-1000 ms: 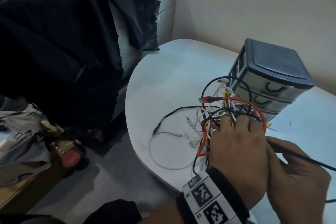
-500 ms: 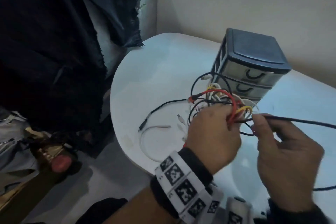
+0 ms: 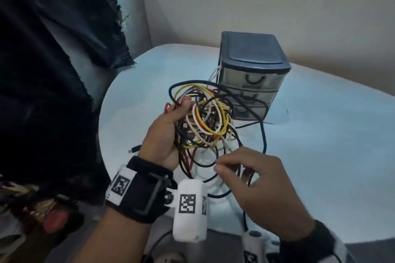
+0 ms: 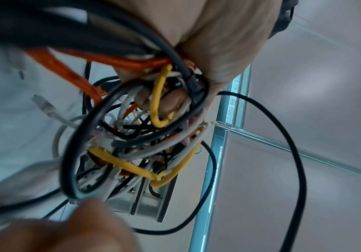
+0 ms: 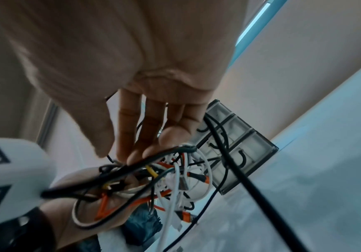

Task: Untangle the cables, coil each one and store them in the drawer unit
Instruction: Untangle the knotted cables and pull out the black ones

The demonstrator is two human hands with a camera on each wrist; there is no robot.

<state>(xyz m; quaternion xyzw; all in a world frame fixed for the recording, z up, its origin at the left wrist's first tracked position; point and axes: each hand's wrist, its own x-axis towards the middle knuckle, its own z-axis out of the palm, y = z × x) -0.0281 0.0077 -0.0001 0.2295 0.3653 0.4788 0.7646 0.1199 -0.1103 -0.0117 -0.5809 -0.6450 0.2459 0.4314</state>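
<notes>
Tangle of thin black, white, yellow and red cables (image 3: 205,121) sits bunched in my left hand (image 3: 164,134), lifted above the pale rounded table (image 3: 320,134), with the fingers curled tight through the loops. My right hand (image 3: 263,186) hovers just below the bundle, fingers loosely spread toward the strands; the right wrist view shows the fingertips (image 5: 136,156) touching a black strand, but I cannot tell whether they pinch it. The dark-topped translucent plastic drawer unit (image 3: 252,74) stands just behind the bundle, all drawers closed.

I judge the bundle light and floppy, the cords springy enough to snag on each other and slick enough to slide if pulled slowly. A long black cable (image 3: 264,139) trails down off the table edge. I would take hold at a free plug end, such as the small black connector (image 3: 134,148) lying on the table, and feed it back through the loops.
</notes>
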